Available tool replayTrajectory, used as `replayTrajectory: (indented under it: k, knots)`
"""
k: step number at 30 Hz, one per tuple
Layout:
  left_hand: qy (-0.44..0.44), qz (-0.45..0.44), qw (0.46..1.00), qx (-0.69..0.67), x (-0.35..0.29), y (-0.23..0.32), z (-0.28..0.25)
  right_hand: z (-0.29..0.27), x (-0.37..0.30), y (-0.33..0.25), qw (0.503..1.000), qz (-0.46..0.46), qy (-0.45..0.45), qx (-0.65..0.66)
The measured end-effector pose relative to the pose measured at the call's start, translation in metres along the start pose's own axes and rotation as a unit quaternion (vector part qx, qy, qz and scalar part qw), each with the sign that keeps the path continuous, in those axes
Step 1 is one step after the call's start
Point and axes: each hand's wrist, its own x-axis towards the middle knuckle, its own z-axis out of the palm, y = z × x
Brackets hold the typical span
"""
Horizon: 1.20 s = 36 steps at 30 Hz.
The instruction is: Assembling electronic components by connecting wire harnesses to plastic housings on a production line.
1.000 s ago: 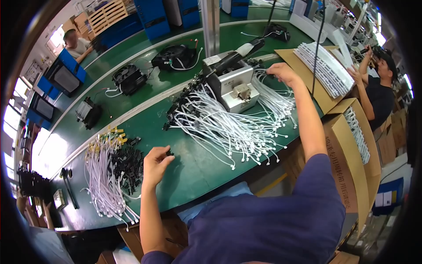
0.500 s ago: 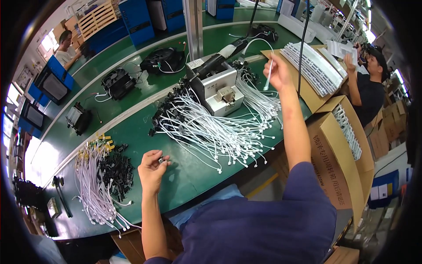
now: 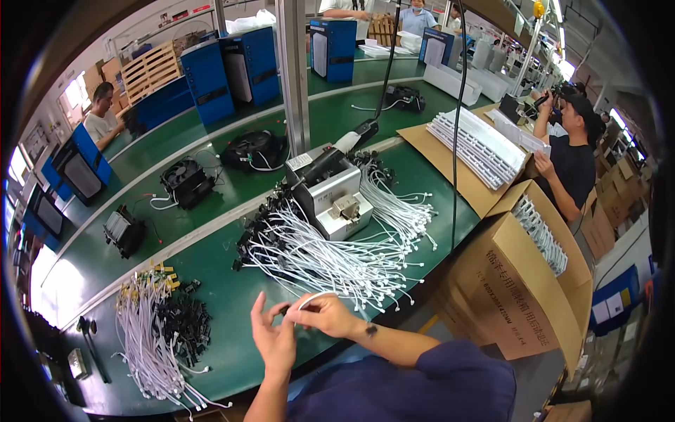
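Just in front of my body, over the near edge of the green bench, my two hands meet fingertip to fingertip. Between thumb and fingers my right hand (image 3: 328, 315) pinches a white cable (image 3: 309, 298), which curves over the fingers. My left hand (image 3: 273, 339) has some fingers raised and the others bent towards the right fingertips. A small dark part (image 3: 283, 310) shows at its fingers, mostly hidden. Beyond the hands lies a large pile of white cables with black ends (image 3: 309, 260). A silver metal device (image 3: 335, 200) with a small clamp-like block stands behind that pile.
At the left lie a bundle of white cables with yellow ends (image 3: 140, 337) and a heap of black clips (image 3: 184, 327). Black fans (image 3: 187, 181) sit on the far bench strip. An open cardboard box (image 3: 513, 281) stands at the right. A co-worker (image 3: 573, 151) stands beyond it.
My right hand has come down from the upper right with the white cable to meet my left hand. My left hand has shifted slightly right and nearer. The view has tilted up.
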Motion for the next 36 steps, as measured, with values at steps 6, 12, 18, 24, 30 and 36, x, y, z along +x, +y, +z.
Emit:
replayTrajectory:
  k: [6, 12, 18, 24, 30, 36]
  knots:
    - [0.118, 0.072, 0.988, 0.075, -0.025, -0.003, -0.07, -0.03, 0.015, -0.008, 0.952, 0.052, 0.112, 0.281]
    - [0.219, 0.09, 0.958, 0.162, -0.054, -0.019, -0.124, -0.037, 0.036, -0.007, 0.972, 0.184, -0.051, 0.136]
    - [0.152, 0.083, 0.947, 0.272, -0.064, -0.008, -0.142, -0.023, 0.046, -0.032, 0.967, 0.211, -0.14, 0.036]
    - [0.046, 0.106, 0.992, 0.047, -0.053, 0.012, -0.129, -0.006, 0.049, -0.027, 0.965, 0.19, -0.18, -0.018]
    - [-0.023, 0.113, 0.992, -0.043, -0.029, 0.008, -0.112, 0.005, 0.042, -0.021, 0.967, 0.182, -0.166, -0.067]
    - [-0.044, 0.112, 0.992, -0.043, -0.018, 0.003, -0.107, -0.003, 0.041, -0.006, 0.881, -0.154, -0.182, -0.41]
